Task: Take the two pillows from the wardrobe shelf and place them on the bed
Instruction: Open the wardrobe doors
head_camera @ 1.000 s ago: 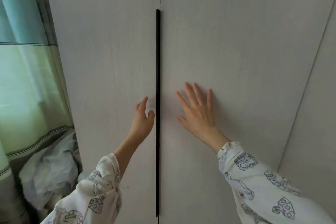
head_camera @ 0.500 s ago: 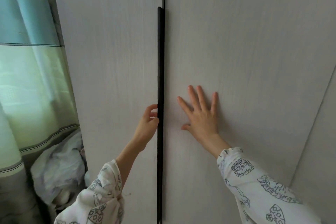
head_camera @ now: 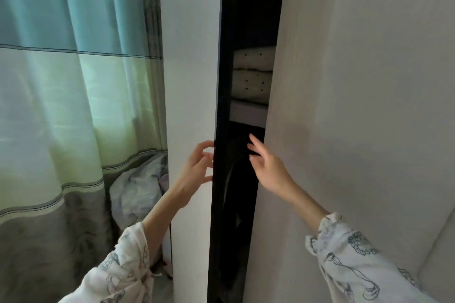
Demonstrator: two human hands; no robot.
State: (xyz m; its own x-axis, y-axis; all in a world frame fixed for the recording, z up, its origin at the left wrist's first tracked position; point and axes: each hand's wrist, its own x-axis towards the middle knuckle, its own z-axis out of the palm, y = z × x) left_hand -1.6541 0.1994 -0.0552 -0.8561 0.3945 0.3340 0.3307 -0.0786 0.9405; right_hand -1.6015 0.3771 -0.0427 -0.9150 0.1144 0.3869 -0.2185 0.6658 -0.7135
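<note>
Two cream pillows with small dark dots lie stacked on a wardrobe shelf (head_camera: 248, 112), the upper pillow (head_camera: 254, 58) on the lower pillow (head_camera: 251, 84). Only a narrow strip of them shows through the gap between the doors. The left door (head_camera: 189, 81) stands partly open. My left hand (head_camera: 194, 170) grips its long black handle strip (head_camera: 222, 106) well below the shelf. My right hand (head_camera: 267, 165) hovers in front of the dark gap beside the right door (head_camera: 344, 106), fingers spread and holding nothing. The bed is out of view.
A green and blue striped curtain (head_camera: 73, 81) hangs on the left, close to the open door. A crumpled grey-white bundle (head_camera: 138, 187) lies on the floor between curtain and wardrobe. Dark hanging items fill the space under the shelf.
The left door has swung open from shut, pulled by my left hand on the handle. My right hand has lifted off the right door and moved left to the gap.
</note>
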